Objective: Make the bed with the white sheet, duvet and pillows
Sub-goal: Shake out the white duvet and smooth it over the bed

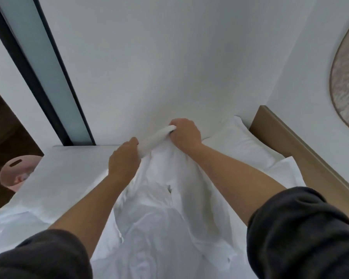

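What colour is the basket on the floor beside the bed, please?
The basket is pale pink; it shows at the left of the head view.

Two hands, the left hand (123,160) and the right hand (186,133), both gripping the same thing. Two sleeves (302,228), dark, one on each arm. One bed (29,187). One duvet (165,208), bunched along the bed's middle and held by both hands. One sheet (73,170), flat toward the bed's left edge. One pillow (236,141) in view, at the bed's far right corner. One headboard (302,141), wooden, along the right edge. One basket (18,172) – pink, past the left edge and partly hidden by it. One disc (347,77) on the wall above the headboard. One panel (46,67) – frosted, dark-framed – beyond the far edge.
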Available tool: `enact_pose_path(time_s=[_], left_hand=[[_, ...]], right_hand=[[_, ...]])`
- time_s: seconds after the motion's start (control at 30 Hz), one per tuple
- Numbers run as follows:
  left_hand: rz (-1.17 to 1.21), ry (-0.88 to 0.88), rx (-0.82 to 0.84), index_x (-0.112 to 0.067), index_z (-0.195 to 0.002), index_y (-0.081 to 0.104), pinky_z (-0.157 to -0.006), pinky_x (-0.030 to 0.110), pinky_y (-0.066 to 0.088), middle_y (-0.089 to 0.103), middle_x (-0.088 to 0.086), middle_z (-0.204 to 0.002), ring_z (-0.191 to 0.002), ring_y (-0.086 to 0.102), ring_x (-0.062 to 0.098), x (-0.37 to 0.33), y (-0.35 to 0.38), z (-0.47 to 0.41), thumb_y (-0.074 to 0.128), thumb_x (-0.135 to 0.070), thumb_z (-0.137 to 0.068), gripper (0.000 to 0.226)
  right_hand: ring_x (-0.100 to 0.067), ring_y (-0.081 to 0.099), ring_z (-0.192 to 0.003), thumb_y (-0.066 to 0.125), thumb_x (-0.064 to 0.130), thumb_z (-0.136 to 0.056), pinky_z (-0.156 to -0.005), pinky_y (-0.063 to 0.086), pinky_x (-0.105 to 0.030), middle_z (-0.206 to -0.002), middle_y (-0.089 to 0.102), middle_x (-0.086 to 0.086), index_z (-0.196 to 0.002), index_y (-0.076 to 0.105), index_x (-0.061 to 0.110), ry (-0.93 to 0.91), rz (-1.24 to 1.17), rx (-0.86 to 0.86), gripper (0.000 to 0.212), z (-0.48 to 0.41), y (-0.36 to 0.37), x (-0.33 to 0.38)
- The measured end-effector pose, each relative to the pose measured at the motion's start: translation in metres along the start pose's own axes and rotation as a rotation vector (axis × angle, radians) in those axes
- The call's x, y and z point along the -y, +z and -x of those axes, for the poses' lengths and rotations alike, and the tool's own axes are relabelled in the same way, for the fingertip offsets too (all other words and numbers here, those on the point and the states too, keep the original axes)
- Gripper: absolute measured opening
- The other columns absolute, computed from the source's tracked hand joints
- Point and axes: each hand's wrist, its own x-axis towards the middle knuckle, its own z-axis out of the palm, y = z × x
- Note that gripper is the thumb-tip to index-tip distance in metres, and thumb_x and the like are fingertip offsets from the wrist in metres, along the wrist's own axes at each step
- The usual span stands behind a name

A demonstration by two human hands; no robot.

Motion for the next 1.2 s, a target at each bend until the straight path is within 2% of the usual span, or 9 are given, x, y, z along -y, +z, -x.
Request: enact_pose_path(time_s=[0.1, 0.27, 0.37, 0.5, 0.63, 0.7, 0.8, 0.93, 1.2], left_hand=[[0.027, -0.330, -0.023, -0.007, -0.093, 0.056, -0.066, 0.037, 0.044, 0.052, 0.013, -0.096, -0.076, 0.053, 0.032, 0.054, 0.013, 0.021, 0.048, -0.004, -0.089, 0.009], [0.099, -0.379, -0.084, -0.011, -0.069, 0.048, -0.064, 0.034, 0.036, 0.058, 0.016, -0.083, -0.076, 0.053, 0.035, 0.082, -0.002, 0.018, 0.043, -0.002, -0.087, 0.021], [0.128, -0.476, -0.120, -0.004, -0.093, 0.063, -0.075, 0.037, 0.039, 0.063, 0.021, -0.102, -0.095, 0.055, 0.040, 0.077, -0.019, 0.002, 0.036, -0.003, -0.092, 0.027], [0.270, -0.353, -0.140, -0.002, -0.069, 0.056, -0.068, 0.035, 0.033, 0.056, 0.015, -0.071, -0.083, 0.054, 0.038, 0.068, -0.050, -0.019, 0.032, -0.003, -0.085, 0.029], [0.456, -0.106, 0.121, 0.000, -0.061, 0.052, -0.061, 0.032, 0.034, 0.054, 0.015, -0.064, -0.068, 0.047, 0.025, 0.064, -0.075, -0.037, 0.033, -0.015, -0.073, 0.027], [0.427, 0.017, 0.233, 0.005, -0.069, 0.057, -0.062, 0.031, 0.037, 0.060, 0.018, -0.070, -0.066, 0.050, 0.023, 0.083, -0.086, -0.043, 0.031, -0.021, -0.065, 0.037], [0.297, 0.148, 0.221, -0.008, -0.062, 0.046, -0.056, 0.032, 0.032, 0.048, 0.001, -0.057, -0.058, 0.044, 0.020, 0.119, -0.100, -0.043, 0.039, -0.042, -0.074, 0.037], [-0.213, 0.213, 0.117, -0.020, -0.093, 0.045, -0.051, 0.028, 0.034, 0.052, -0.006, -0.066, -0.058, 0.051, 0.016, 0.179, -0.085, -0.038, 0.058, -0.051, -0.086, 0.034], [-0.117, -0.353, 0.094, -0.011, -0.092, 0.053, -0.066, 0.035, 0.043, 0.059, 0.013, -0.102, -0.088, 0.060, 0.034, 0.336, -0.043, -0.024, 0.050, -0.011, -0.093, 0.004]], right_hand=[[-0.028, 0.062, -0.099, 0.049, 0.013, -0.081, -0.073, 0.041, -0.028, -0.100, 0.069, -0.006, -0.086, 0.069, 0.022, 0.035, 0.048, -0.024, 0.023, -0.007, -0.014, -0.019], [-0.029, 0.061, -0.091, 0.046, 0.009, -0.083, -0.067, 0.037, -0.029, -0.088, 0.064, -0.007, -0.086, 0.065, 0.014, 0.101, 0.110, -0.074, 0.020, -0.011, -0.020, -0.054], [-0.031, 0.061, -0.098, 0.046, 0.008, -0.083, -0.070, 0.043, -0.032, -0.099, 0.064, -0.007, -0.104, 0.061, 0.018, 0.043, 0.072, 0.043, 0.027, -0.012, -0.014, -0.052], [-0.028, 0.050, -0.122, 0.062, 0.023, -0.079, -0.101, 0.039, -0.041, -0.135, 0.049, -0.006, -0.148, 0.027, 0.031, -0.197, 0.245, 0.291, 0.078, 0.004, 0.015, -0.018], [-0.030, 0.047, -0.126, 0.068, 0.033, -0.073, -0.100, 0.041, -0.046, -0.146, 0.039, -0.007, -0.155, 0.007, 0.031, -0.378, 0.106, 0.152, 0.102, 0.006, 0.066, 0.049], [-0.031, 0.050, -0.124, 0.068, 0.034, -0.073, -0.097, 0.042, -0.044, -0.142, 0.046, -0.007, -0.152, 0.018, 0.032, -0.408, 0.089, 0.107, 0.093, 0.001, 0.083, 0.079], [-0.030, 0.062, -0.101, 0.058, 0.020, -0.082, -0.076, 0.041, -0.029, -0.102, 0.066, -0.003, -0.114, 0.061, 0.024, -0.377, 0.220, 0.216, 0.032, 0.005, 0.106, 0.112], [-0.028, 0.062, -0.090, 0.050, 0.006, -0.078, -0.069, 0.035, -0.027, -0.086, 0.064, -0.001, -0.083, 0.059, 0.025, -0.262, 0.176, 0.158, 0.021, 0.004, 0.128, 0.161], [-0.030, 0.061, -0.095, 0.051, 0.009, -0.078, -0.071, 0.038, -0.029, -0.097, 0.068, -0.006, -0.083, 0.061, 0.021, -0.057, 0.283, 0.060, 0.017, -0.009, 0.131, 0.165]])
